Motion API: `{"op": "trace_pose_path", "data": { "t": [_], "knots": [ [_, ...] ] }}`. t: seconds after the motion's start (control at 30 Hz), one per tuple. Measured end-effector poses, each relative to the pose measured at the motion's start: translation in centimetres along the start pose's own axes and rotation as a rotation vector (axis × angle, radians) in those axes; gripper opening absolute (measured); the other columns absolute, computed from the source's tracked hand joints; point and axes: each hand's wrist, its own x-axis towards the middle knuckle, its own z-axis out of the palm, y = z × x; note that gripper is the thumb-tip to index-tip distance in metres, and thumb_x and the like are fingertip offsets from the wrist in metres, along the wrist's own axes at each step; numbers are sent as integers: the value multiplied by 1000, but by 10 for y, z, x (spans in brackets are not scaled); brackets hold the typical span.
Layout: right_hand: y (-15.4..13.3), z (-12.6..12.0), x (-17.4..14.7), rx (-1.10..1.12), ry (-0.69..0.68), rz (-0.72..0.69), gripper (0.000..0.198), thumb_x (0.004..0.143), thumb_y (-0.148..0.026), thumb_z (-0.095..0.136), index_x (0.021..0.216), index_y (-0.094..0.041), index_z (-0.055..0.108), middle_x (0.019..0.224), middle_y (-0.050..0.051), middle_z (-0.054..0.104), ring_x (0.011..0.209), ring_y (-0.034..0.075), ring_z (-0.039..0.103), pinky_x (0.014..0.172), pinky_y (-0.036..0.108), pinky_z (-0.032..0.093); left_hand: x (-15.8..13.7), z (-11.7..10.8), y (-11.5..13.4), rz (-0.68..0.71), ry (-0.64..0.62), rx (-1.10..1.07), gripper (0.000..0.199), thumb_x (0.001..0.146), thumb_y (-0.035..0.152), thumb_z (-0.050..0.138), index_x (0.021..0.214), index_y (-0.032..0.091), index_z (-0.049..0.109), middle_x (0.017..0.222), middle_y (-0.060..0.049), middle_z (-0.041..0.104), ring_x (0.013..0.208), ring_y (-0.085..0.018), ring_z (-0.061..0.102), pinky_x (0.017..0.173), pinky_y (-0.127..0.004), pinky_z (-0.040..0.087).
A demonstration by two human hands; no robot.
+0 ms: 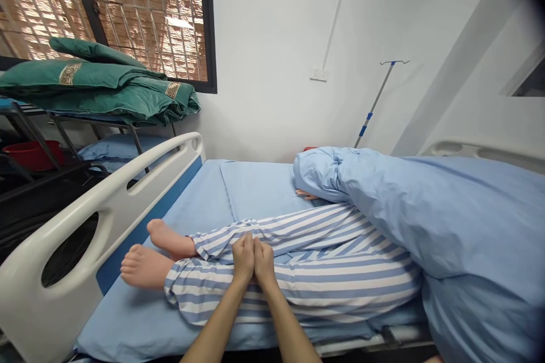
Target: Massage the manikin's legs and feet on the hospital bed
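A figure that looks like a care manikin lies on the bed in blue-and-white striped trousers (340, 278), with its bare feet (147, 266) at the left. My left hand (244, 258) and my right hand (264, 261) are side by side, touching, over the lower legs at the far leg. Both are closed with the knuckles up and rest against the trouser cloth. Whatever the curled fingers hold, if anything, is hidden beneath them. A light blue quilt (468, 210) covers the upper body, and one manikin hand (306, 194) shows at its edge.
A pale bed end board (113, 198) rises at the left, beyond the feet. Green folded bedding (106, 88) lies on a rack under the window, with a red basin (34, 155) below. An IV pole (374, 103) stands behind the bed. Skin shows at the bottom right edge.
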Motion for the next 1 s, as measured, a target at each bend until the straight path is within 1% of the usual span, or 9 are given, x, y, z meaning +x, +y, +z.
{"op": "trace_pose_path", "data": {
  "t": [0.07, 0.13, 0.27, 0.43, 0.53, 0.7, 0.8, 0.93, 1.0],
  "knots": [
    [-2, 0, -1, 48, 25, 24, 40, 79, -33, 30, 50, -13, 48, 48, 1, 51, 46, 10, 42, 45, 20, 29, -4, -1, -8, 51, -30, 148, 32, 71, 38, 36, 48, 17, 43, 47, 1, 47, 47, -10, 40, 49, -22, 30],
    [-5, -1, -2, 79, 30, 37, 39, 79, -34, 31, 51, -13, 50, 50, 2, 53, 48, 11, 44, 46, 20, 30, -6, -3, -14, 83, -67, 235, 33, 72, 37, 35, 50, 16, 46, 49, 0, 50, 49, -11, 42, 51, -23, 30],
    [-14, -6, 2, 70, -7, 37, 40, 78, -36, 32, 50, -13, 50, 49, 3, 53, 47, 11, 43, 45, 20, 30, -6, -5, -16, 95, -87, 268, 35, 74, 37, 31, 51, 16, 48, 51, -2, 52, 50, -12, 43, 52, -23, 30],
    [-20, -18, 8, 6, -30, -24, 40, 78, -35, 33, 47, -14, 46, 44, 0, 46, 44, 9, 38, 44, 20, 26, -7, -3, -16, 130, -109, 308, 35, 75, 36, 31, 50, 16, 47, 51, -1, 51, 51, -11, 42, 51, -22, 28],
    [-13, -19, 2, -18, -44, -32, 40, 80, -33, 31, 50, -13, 49, 47, 1, 49, 46, 10, 40, 45, 20, 27, -8, -3, -19, 145, -112, 299, 36, 75, 37, 31, 50, 16, 45, 51, -1, 50, 51, -11, 41, 52, -22, 28],
    [0, -14, -8, -101, -8, -54, 39, 80, -31, 31, 55, -13, 54, 53, 4, 56, 48, 11, 45, 47, 21, 28, -9, -4, -19, 116, -107, 244, 35, 74, 39, 33, 49, 17, 43, 48, 0, 48, 48, -11, 40, 50, -23, 28],
    [1, -14, -7, -95, -5, -67, 42, 80, -33, 30, 52, -13, 53, 50, 3, 54, 46, 10, 43, 46, 20, 27, -6, -2, -16, 78, -96, 184, 35, 73, 39, 35, 47, 17, 39, 46, 2, 43, 47, -10, 38, 49, -22, 28],
    [1, -17, -4, -105, 17, -54, 44, 81, -36, 28, 48, -13, 48, 45, 0, 47, 45, 9, 38, 44, 20, 24, 0, 1, -5, 26, -47, 65, 35, 72, 40, 36, 46, 18, 32, 42, 5, 33, 43, -8, 32, 46, -21, 28],
    [2, -17, -4, -82, 13, -46, 45, 81, -37, 29, 47, -13, 47, 44, 0, 46, 45, 9, 37, 44, 20, 24, -1, 2, -2, 23, -42, 35, 35, 73, 40, 35, 45, 18, 32, 41, 5, 32, 42, -7, 31, 45, -21, 28]
  ]
}}
